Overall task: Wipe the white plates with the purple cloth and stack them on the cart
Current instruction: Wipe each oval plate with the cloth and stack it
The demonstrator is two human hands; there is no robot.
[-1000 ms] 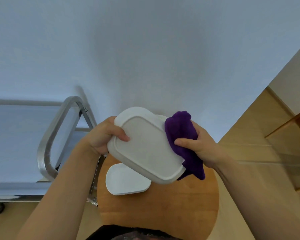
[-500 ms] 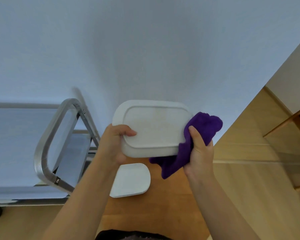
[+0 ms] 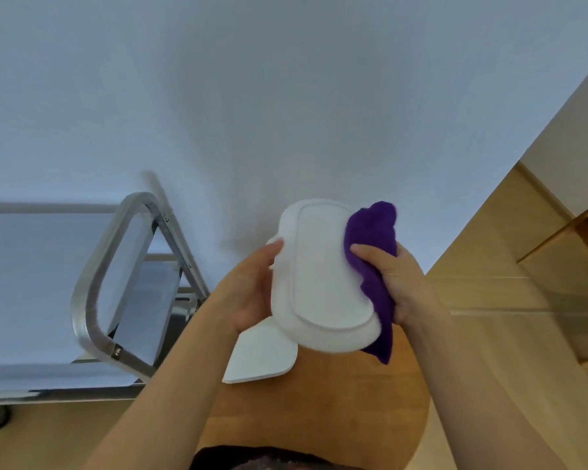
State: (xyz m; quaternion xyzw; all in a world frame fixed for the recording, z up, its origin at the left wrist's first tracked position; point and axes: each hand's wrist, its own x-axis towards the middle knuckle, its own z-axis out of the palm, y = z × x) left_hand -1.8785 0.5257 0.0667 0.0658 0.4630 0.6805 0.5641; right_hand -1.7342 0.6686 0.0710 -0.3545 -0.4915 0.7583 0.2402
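Note:
I hold a white rounded-rectangular plate [image 3: 319, 279] up in front of me, its long side running nearly top to bottom and its underside facing me. My left hand [image 3: 252, 293] grips its left edge, thumb on the near face. My right hand [image 3: 392, 283] holds the bunched purple cloth [image 3: 375, 266] against the plate's right edge, and the cloth's tail hangs below the plate. A second white plate [image 3: 262, 354] lies flat on the round wooden table [image 3: 336, 401] beneath, partly hidden by the held one.
A metal cart [image 3: 92, 290] with a tubular handle and a flat pale shelf stands at the left, touching the table's edge. A white wall fills the background. Wooden floor and wooden furniture [image 3: 564, 252] lie to the right.
The held plate has turned from lying crosswise to standing nearly upright. My right hand and the cloth have shifted along its right edge, and my left hand has regripped the left side.

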